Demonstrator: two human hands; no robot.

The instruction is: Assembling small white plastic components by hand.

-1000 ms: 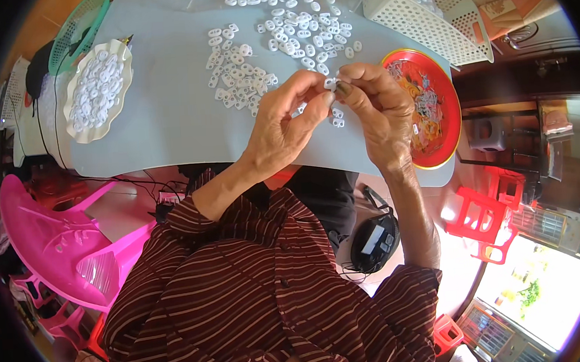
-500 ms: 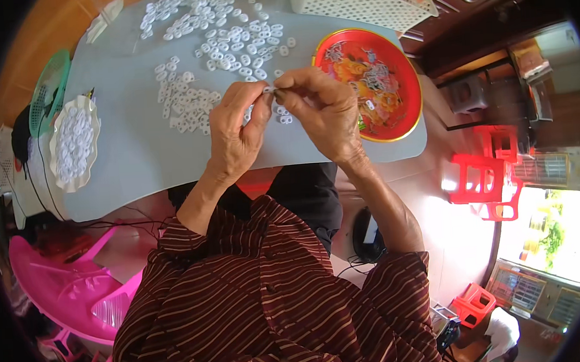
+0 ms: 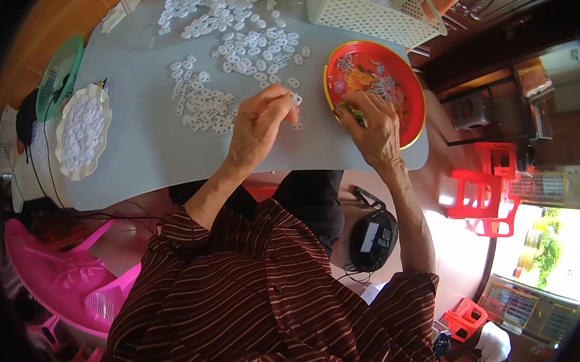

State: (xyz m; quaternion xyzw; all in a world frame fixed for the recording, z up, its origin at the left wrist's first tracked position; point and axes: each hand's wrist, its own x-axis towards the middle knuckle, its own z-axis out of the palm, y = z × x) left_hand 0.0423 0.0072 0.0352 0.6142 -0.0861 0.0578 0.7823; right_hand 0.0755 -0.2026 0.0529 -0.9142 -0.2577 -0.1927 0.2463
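Observation:
My left hand (image 3: 259, 124) is over the grey table (image 3: 141, 143), its thumb and forefinger pinched on a small white plastic piece (image 3: 297, 99). To the right, my right hand (image 3: 374, 124) reaches over the near left part of a round red tray (image 3: 411, 122) with a gold rim and printed flowers. Its fingers are curled together, and whatever is between them is hidden. Thin silvery metal pieces (image 3: 384, 87) lie heaped in the tray. Loose white two-hole pieces (image 3: 207, 106) lie on the table left of my left hand, and rounder white pieces (image 3: 255, 50) lie farther back.
A wavy-edged dish (image 3: 70, 169) of white pieces stands at the left by a green basket (image 3: 50, 83). At the back right is a white perforated basket (image 3: 373, 20). A pink chair (image 3: 56, 268) and red stools (image 3: 473, 193) stand around the table.
My hands have parted from where they met above the table. The right hand has moved right to the red tray; the left has shifted slightly right and lower. The view has also shifted slightly.

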